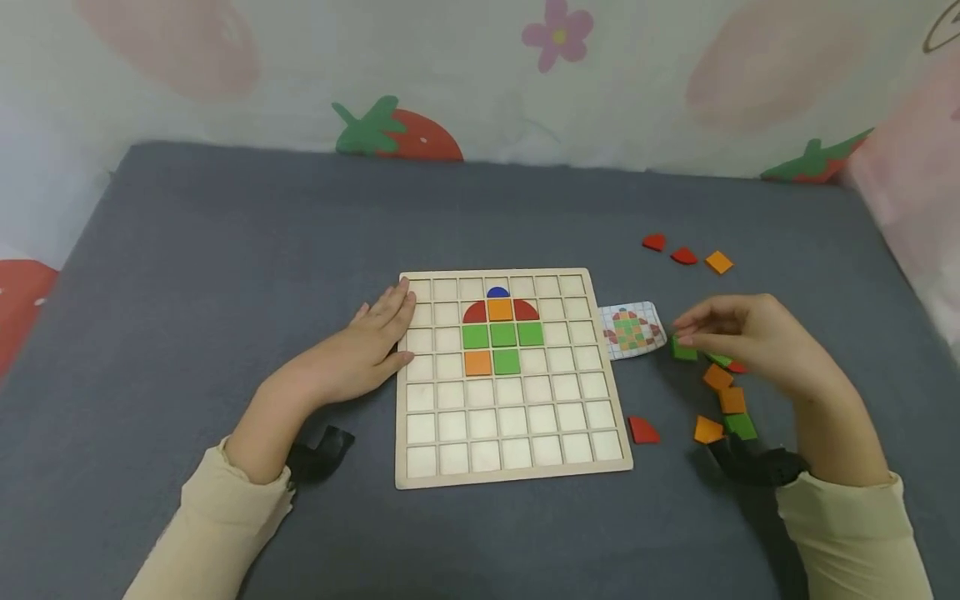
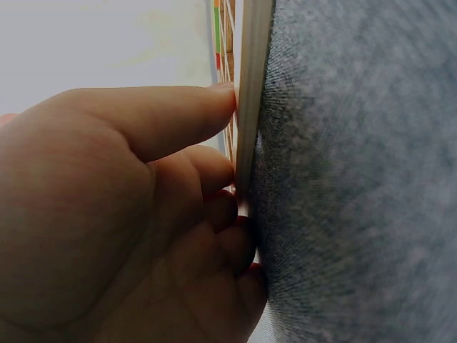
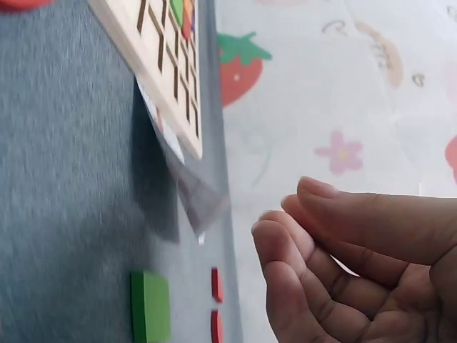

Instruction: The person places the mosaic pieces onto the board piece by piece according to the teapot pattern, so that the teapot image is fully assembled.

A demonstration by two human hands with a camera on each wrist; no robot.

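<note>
Board [image 1: 513,419] lies flat, the left hand [image 1: 352,354] resting with straight fingers along its left edge. The right hand [image 1: 753,340] hangs near a green tile [image 1: 685,352], loosely curled and, as far as the angle shows, gripping nothing. Best pinch the tile by opposite sides, without nudging the card [image 1: 632,331].

We see a dark grey, fabric-covered rectangular surface [image 1: 247,217] filling most of the frame. Behind it, across the top, we find a whitish backdrop [image 1: 315,50] printed with large faded pink ovals [image 1: 176,42], a pink five-petalled flower [image 1: 557,35] at upper centre and a red strawberry with green leaves [image 1: 420,136] below. Pale pink material [image 1: 911,183] shows at upper right. We notice soft, muted light.
</note>
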